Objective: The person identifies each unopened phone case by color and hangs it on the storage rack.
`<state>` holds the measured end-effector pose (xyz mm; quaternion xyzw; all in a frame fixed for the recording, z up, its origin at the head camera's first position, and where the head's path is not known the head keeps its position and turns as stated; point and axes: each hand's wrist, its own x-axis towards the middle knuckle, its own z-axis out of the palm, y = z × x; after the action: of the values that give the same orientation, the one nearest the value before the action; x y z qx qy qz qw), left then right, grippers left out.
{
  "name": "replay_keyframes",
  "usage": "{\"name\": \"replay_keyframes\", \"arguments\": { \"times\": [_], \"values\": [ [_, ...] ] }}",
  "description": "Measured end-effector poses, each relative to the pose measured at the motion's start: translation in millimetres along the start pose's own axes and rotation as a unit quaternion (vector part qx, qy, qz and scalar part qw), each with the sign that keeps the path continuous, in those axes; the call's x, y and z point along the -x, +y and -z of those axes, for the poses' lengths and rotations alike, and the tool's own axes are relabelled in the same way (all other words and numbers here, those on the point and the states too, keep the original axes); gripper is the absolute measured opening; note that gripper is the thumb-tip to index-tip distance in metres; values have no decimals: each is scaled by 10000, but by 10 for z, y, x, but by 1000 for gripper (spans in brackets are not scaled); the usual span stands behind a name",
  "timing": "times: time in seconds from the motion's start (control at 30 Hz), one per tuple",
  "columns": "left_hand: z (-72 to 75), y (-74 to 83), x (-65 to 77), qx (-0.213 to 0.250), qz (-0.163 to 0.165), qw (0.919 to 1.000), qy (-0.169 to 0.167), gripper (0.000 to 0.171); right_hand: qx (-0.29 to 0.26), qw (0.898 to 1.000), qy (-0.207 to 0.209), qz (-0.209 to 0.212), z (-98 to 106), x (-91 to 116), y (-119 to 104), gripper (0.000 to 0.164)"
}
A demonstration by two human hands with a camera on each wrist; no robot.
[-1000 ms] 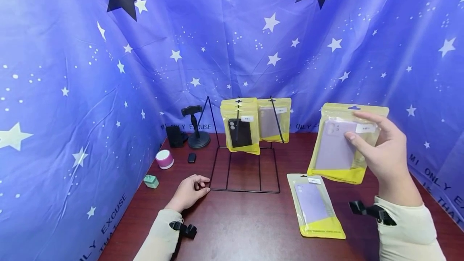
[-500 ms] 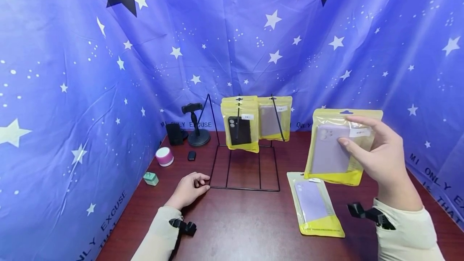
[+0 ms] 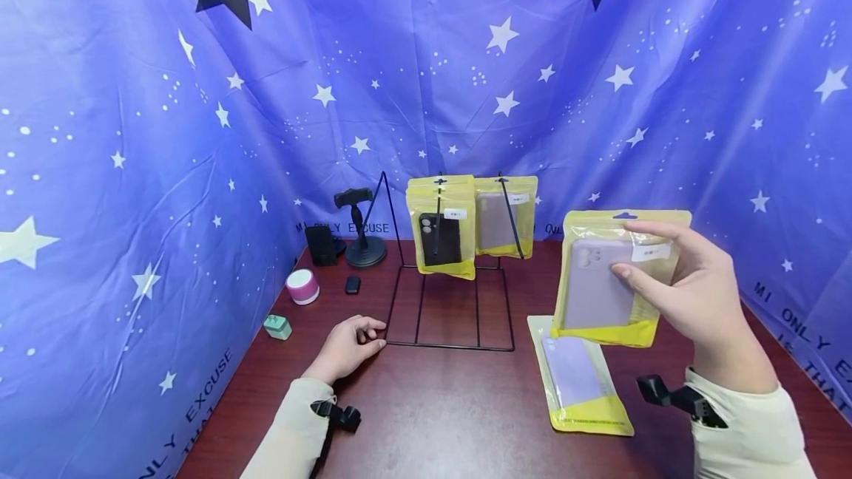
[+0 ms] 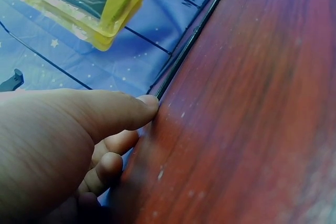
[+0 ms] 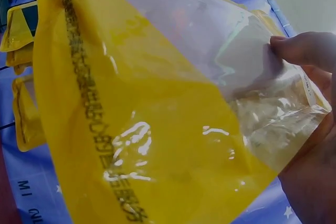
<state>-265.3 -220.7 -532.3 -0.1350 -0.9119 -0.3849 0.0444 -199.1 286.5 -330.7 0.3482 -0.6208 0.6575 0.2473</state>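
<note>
My right hand (image 3: pixel 695 294) grips a yellow-edged clear pouch with a light purple phone case (image 3: pixel 599 283) inside, thumb on the front face. The pouch is held upright above the table; in the right wrist view its yellow lower part (image 5: pixel 157 135) fills much of the picture. A second pouch with a purple phone case (image 3: pixel 575 375) lies flat below it, its top partly hidden. My left hand (image 3: pixel 346 350) pinches the front left corner of a black wire display rack (image 3: pixel 452 347). In the left wrist view the thumb (image 4: pixel 126 106) presses on the wire.
On the rack's hooks hang pouches with a black phone case (image 3: pixel 441 239) and a purple phone case (image 3: pixel 495 224). At the left stand a phone holder (image 3: pixel 362 242), a black stand (image 3: pixel 322 246), a pink-and-white round object (image 3: pixel 302 288), a small black item (image 3: pixel 353 285) and a green box (image 3: pixel 277 327).
My right hand has carried the pouch left and slightly down, and it now overlaps the top of the lying pouch. The left hand stays at the rack's corner.
</note>
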Motion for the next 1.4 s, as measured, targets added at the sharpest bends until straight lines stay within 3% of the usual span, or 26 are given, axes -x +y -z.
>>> {"name": "replay_keyframes", "arguments": {
  "times": [0.6,0.83,1.03,1.4],
  "values": [
    [-20,-52,-9,-34,-95,9999,31,24,854,9944,-604,-176,-160,40,50,59],
    [-24,-71,-12,-20,-158,9999,63,25,583,9948,-813,-192,-248,37,125,58],
    [-38,-97,-23,-37,-163,9998,78,25,819,9917,-842,-530,-348,44,142,56],
    [-36,-94,-16,-67,-152,9998,56,25,1013,9870,-1063,-649,-467,85,243,53]
  ]
}}
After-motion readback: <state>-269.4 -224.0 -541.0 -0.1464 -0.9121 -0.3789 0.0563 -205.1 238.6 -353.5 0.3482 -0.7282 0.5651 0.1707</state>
